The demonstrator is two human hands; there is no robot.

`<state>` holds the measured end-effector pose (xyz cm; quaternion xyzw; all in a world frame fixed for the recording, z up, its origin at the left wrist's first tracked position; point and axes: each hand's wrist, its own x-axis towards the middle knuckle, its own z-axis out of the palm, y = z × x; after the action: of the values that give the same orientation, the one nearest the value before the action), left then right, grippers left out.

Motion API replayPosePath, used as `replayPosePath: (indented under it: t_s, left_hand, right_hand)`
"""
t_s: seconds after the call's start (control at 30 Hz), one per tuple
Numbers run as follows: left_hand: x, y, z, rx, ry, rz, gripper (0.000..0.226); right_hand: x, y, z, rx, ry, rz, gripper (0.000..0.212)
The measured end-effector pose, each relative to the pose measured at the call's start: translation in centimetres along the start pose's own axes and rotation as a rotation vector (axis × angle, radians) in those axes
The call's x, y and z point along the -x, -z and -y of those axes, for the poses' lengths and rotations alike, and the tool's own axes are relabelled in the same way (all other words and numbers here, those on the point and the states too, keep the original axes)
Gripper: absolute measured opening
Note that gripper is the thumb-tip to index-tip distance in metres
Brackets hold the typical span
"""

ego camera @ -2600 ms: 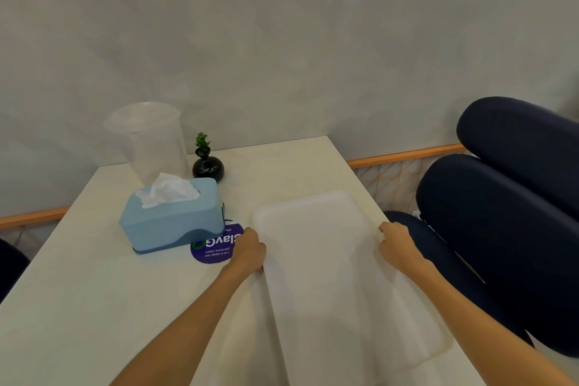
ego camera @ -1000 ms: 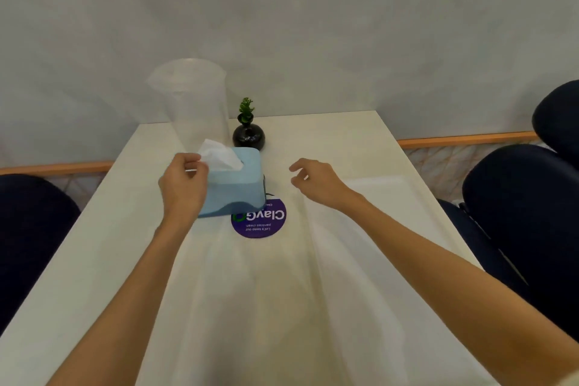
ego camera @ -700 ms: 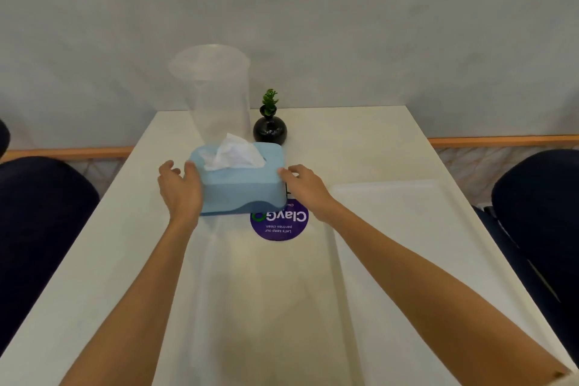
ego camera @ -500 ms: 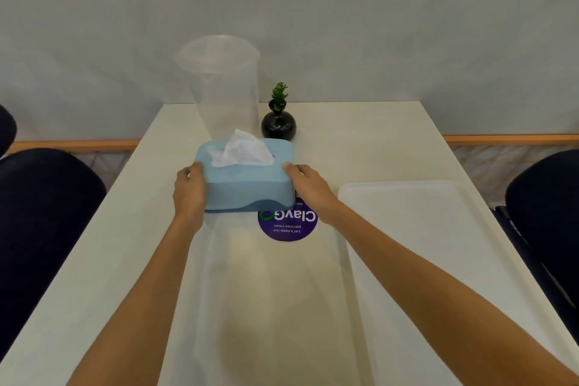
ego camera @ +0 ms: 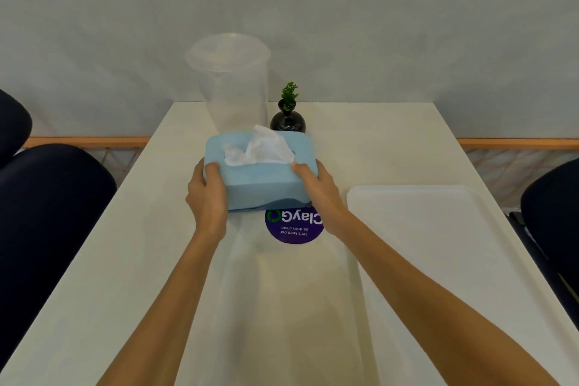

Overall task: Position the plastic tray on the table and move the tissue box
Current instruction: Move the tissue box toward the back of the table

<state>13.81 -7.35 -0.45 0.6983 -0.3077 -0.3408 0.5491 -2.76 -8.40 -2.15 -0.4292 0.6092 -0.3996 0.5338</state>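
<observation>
White table (ego camera: 360, 147), tissue box (ego camera: 260, 178) gripped between hands, possibly lifted

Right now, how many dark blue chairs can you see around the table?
2, at least in part. One dark blue chair stands left of the table; another shows at the right edge, beside the white tray. Others may be out of view.

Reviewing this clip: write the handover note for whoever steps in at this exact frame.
Left hand: gripping the left end of the tissue box.
Right hand: gripping its right end.
The box sits mid-table, partly over the purple sticker; whether it is lifted is unclear.
Plastic tray: flat on the table at the right, untouched.
Done: tray placed.
Left: move the box and release.
</observation>
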Motion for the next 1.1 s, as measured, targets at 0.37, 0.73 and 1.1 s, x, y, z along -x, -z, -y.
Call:
replayPosePath:
  t_s: [0.37,0.73,1.1]
  left_hand:
    - [5.9,-7.1,-3.0,0.094,-0.144,0.201,0.045]
    - [4.9,-19.2,-2.8,-0.017,-0.09,0.478,0.052]
    - [-0.3,-28.2,-3.0,-0.158,-0.022,0.599,0.042]
  right_hand:
    - [0.9,10.9,2.3,-0.054,0.215,-0.14,0.063]
    - [-5.7,20.3,0.5,-0.046,0.092,-0.347,0.031]
    - [-15.4,24.8,0.3,0.026,0.03,-0.359,0.048]
